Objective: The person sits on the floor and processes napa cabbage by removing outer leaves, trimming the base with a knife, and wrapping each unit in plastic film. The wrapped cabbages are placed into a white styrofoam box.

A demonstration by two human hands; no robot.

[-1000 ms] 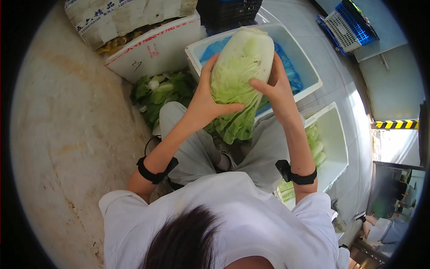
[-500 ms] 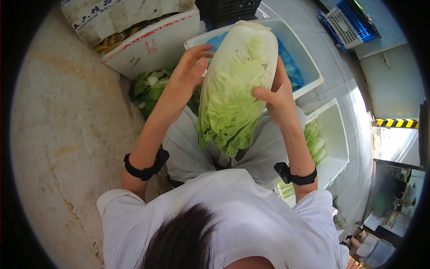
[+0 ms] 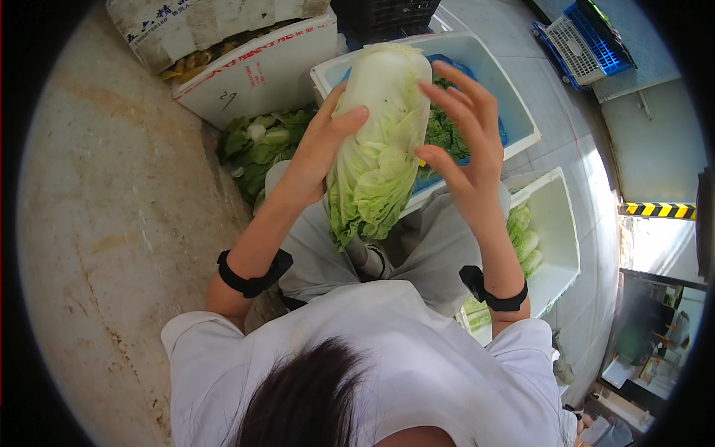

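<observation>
My left hand (image 3: pixel 320 141) grips a pale green napa cabbage (image 3: pixel 380 149) along its left side, thumb across its face. My right hand (image 3: pixel 473 149) is open at the cabbage's right, fingers spread and curved, tips near or lightly touching it; I cannot tell which. The cabbage is held upright in the view over a white foam box (image 3: pixel 514 112) with blue plastic and dark leafy greens (image 3: pixel 443 134) inside. A small yellow object peeks out by my right thumb, too small to name. More loose greens (image 3: pixel 257 149) lie left of my knees.
A foam box (image 3: pixel 566 238) of cabbages (image 3: pixel 529 246) stands right of my legs. Worn boxes (image 3: pixel 253 74) and a black crate (image 3: pixel 380 15) are at the back, a blue-and-grey basket (image 3: pixel 577 48) upper right. A stained pale surface (image 3: pixel 119 238) fills the left. Part of a person (image 3: pixel 603 432) shows lower right.
My left hand came away from the cabbage, then took hold again. My right hand has loosened and spread its fingers. The cabbage shifted toward me, then back up and slightly left.
</observation>
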